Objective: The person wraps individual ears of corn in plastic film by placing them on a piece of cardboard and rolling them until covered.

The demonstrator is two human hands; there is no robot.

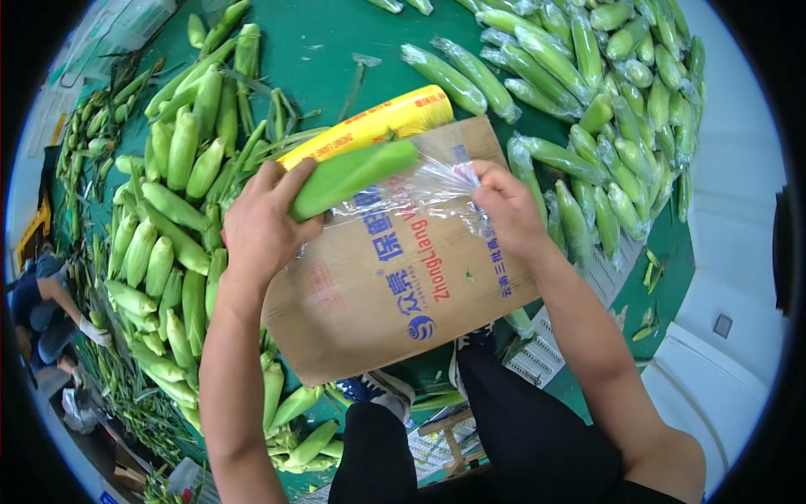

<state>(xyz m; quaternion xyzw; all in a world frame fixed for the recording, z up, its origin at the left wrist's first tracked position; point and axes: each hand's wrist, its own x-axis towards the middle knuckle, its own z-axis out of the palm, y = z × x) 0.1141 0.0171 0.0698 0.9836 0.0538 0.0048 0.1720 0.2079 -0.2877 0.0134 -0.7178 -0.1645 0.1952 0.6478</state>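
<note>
My left hand (267, 220) grips one end of a green ear of corn in its husk (356, 176), tilted above a cardboard box (378, 302) that bears printed writing. Clear plastic film (434, 183) stretches from under the ear to my right hand (507, 208), whose fingers pinch its bunched edge. Behind the ear lies a yellow roll of cling film (378, 123) with red print, along the far edge of the box. Part of the roll's near end is hidden by my left hand.
Unwrapped ears of corn (182, 151) are heaped at the left, beside loose husks and stalks (126, 378). Film-wrapped ears (554, 63) pile up at the right on the green floor (321, 50). A person (53, 315) with a gloved hand is at the far left. White perforated plastic (538, 353) lies lower right.
</note>
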